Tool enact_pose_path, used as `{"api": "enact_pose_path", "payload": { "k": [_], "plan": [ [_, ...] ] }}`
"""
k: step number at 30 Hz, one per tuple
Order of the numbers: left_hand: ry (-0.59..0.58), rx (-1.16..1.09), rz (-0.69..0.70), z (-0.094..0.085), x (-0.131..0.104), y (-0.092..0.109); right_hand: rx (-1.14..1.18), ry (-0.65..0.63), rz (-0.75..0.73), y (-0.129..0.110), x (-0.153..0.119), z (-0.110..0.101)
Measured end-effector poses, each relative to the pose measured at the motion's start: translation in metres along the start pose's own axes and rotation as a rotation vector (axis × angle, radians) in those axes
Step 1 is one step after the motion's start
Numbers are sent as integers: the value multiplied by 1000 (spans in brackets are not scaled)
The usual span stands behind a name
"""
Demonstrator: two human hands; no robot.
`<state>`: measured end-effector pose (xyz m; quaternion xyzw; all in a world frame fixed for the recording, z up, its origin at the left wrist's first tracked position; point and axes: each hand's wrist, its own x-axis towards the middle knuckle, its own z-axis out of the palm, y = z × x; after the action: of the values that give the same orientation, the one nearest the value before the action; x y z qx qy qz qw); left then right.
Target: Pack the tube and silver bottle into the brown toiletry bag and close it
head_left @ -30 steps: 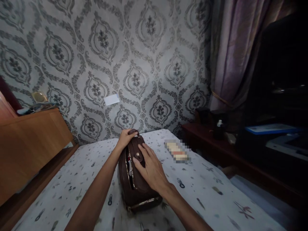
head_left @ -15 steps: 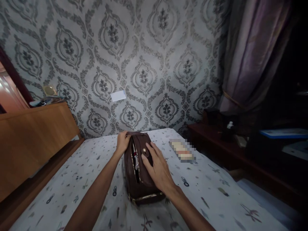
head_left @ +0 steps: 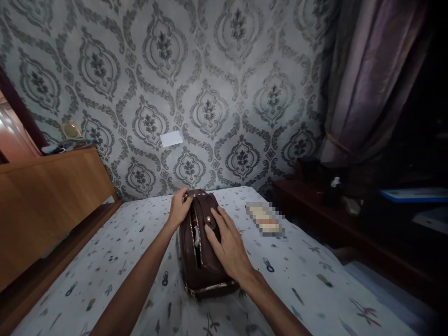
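A dark brown leather-like bag [head_left: 210,275] with gold zips lies on a bed, its long side running away from me. Its top zip is partly open, and a white and red item [head_left: 196,235] shows inside the slit. At the bag's far left corner, my left hand [head_left: 179,207] has its fingers closed on the edge by the zip; whatever the fingertips pinch is hidden. My right hand [head_left: 229,245] rests flat over the bag's right side, fingers stretched out beside a gold snap button [head_left: 209,219].
A patterned white sheet [head_left: 119,261] covers the bed. Right of the bag lies a blurred-out flat object [head_left: 265,219]. A wooden headboard-like panel [head_left: 52,186] stands at left, a dark red shelf [head_left: 308,205] at right. Patterned wallpaper [head_left: 210,70] and a curtain [head_left: 364,79] are behind.
The bag has shifted very slightly left, and its far end looks a little more upright. The zip slit appears narrower near my left hand. My right hand stays on the bag.
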<state>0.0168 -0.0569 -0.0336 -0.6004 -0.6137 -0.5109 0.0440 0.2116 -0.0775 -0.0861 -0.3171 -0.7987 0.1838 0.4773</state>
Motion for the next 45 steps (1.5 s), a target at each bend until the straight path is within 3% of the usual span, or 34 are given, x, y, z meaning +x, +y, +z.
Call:
{"api": "enact_pose_path", "payload": {
  "k": [5, 8, 14, 20, 24, 30, 32, 35, 37, 40, 45],
  "plan": [
    [-267, 141, 197, 1, 23, 23, -29, 32, -24, 2, -3, 1],
    [-355, 132, 154, 10, 33, 33, -29, 51, -56, 3, -6, 1],
    [-223, -71, -44, 28, 34, 31, -6, 30, -58, 1, -4, -1],
    [-194, -222, -51, 26, 26, 27, -4, 15, -87, -1, -3, -1],
    [-249, -331, -47, 23, 23, 30, -29, -9, -73, -2, -3, 0],
    [-292, -253, 15, 11, 21, 33, -42, -7, -56, 0, -3, -3],
    [-240, -200, 31, 1, 18, 25, -52, 8, -55, -1, -7, -4],
    [-126, -100, -58, -12, 11, 7, -87, 42, -54, -5, -15, -4],
    [-113, -56, -99, -18, 6, -5, -118, 56, -57, -9, -20, -4],
    [-127, -39, -104, -19, 0, -14, -148, 55, -88, -10, -24, -2],
    [-72, -32, -115, -15, 0, -9, -187, 64, -125, -8, -23, 1]
  ]
}}
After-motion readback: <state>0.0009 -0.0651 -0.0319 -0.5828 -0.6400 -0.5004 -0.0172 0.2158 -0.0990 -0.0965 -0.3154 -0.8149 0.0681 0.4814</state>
